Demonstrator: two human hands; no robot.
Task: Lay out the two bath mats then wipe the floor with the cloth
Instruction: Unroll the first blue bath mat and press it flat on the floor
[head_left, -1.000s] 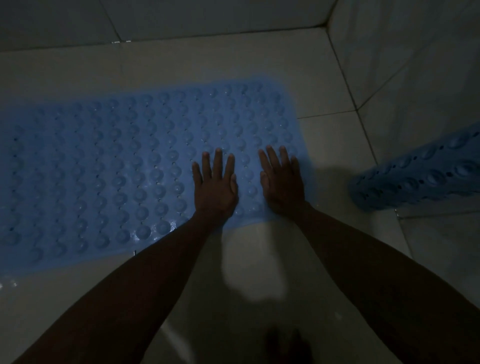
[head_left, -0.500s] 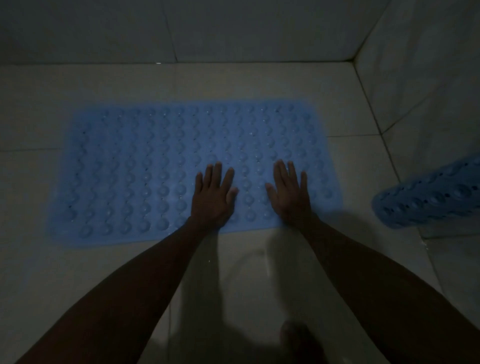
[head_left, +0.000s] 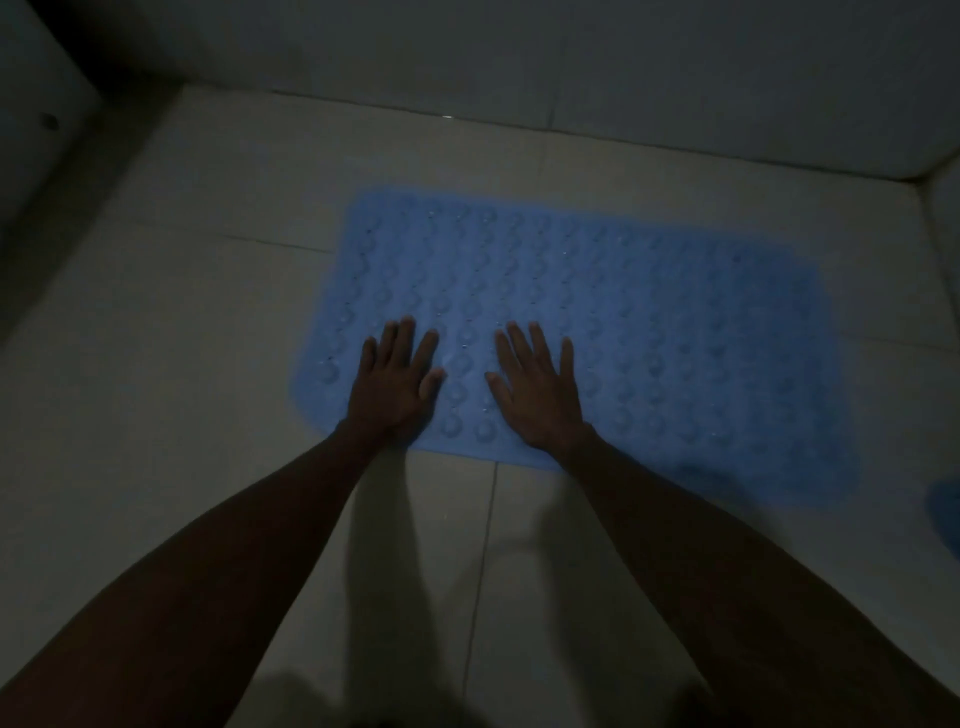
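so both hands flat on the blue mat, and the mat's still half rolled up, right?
Not rolled: the head view shows the blue mat spread flat on the tiled floor. The left hand and right hand do lie flat on it, fingers straight.

No readable text, labels, brands or numbers anywhere. Light is dim, so any small embossed mark on the blue bath mat (head_left: 649, 332) might go unseen; none shows on it or on the floor tiles (head_left: 208, 364).
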